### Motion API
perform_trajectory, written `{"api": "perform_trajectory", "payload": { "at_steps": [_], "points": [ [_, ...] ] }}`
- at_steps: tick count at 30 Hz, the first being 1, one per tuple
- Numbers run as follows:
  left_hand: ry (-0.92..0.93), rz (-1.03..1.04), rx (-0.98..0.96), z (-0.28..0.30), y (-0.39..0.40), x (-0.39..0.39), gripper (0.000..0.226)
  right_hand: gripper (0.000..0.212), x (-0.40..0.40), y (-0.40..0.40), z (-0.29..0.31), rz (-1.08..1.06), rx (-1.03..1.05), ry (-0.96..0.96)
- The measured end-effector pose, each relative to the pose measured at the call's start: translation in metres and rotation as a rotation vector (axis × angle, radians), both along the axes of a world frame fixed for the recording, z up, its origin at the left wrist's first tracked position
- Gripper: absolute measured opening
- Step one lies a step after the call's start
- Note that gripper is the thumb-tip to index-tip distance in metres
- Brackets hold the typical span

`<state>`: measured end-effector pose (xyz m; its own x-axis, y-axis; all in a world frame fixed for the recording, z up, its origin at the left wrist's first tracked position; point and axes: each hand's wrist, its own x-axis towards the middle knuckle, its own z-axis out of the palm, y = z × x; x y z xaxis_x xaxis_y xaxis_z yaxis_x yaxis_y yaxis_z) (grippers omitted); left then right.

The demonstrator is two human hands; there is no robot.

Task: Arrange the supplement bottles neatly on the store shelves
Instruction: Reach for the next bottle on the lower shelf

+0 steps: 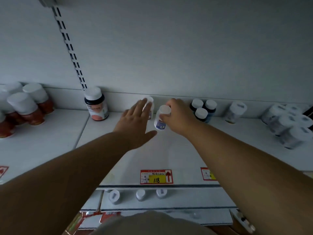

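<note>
The right hand point(177, 116) has its fingers and thumb curled round the cap end of a white bottle point(160, 118) with a blue and white label, holding it tilted toward the camera just above or on the shelf point(169, 155); whether its base touches the shelf cannot be told. The left hand point(135, 121) lies flat with fingers straight and slightly spread, its fingertips resting against a second white bottle point(149, 106) that stands just behind the held one, near the back wall; that bottle is blurred and partly hidden by the fingers. The two hands are close together but not touching, the held bottle between them.

Left of the left hand, well clear of it, stands a dark bottle point(96, 106) with a white cap and a pink and white label, close to the back wall. Farther left is a cluster of orange-brown bottles point(25, 109) with white caps. Just right of the right hand sits a tight group of three small dark bottles point(203, 109), then a single pale bottle point(236, 111), then a packed group of white bottles point(291, 124) at the far right.

Nearer than the hands, on the shelf's front edge, is a red and yellow price tag point(156, 177) marked 118, with another tag point(207, 173) partly behind the right forearm. Below it, white caps point(140, 195) show on a lower shelf
</note>
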<state>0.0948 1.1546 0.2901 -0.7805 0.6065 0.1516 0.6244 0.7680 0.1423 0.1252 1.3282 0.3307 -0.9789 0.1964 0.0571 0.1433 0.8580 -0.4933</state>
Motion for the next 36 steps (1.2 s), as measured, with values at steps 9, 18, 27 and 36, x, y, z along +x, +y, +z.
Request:
{"api": "perform_trajectory", "payload": {
  "at_steps": [9, 18, 27, 36],
  "points": [
    [-0.037, 0.01, -0.139, 0.004, 0.007, -0.023, 0.097, 0.029, -0.05, 0.011, -0.024, 0.048, 0.096, 0.034],
    [-0.05, -0.05, -0.111, 0.007, 0.0, -0.028, 0.096, 0.041, -0.038, -0.003, -0.013, -0.057, 0.166, 0.096],
    [-0.076, -0.01, 0.048, 0.01, -0.034, 0.022, 0.093, 0.036, 0.031, -0.04, 0.014, -0.075, 0.123, 0.176],
    [-0.116, 0.336, 0.058, 0.012, -0.155, 0.161, 0.082, 0.038, 0.109, -0.153, 0.019, 0.32, -0.039, 0.242]
  ]
}}
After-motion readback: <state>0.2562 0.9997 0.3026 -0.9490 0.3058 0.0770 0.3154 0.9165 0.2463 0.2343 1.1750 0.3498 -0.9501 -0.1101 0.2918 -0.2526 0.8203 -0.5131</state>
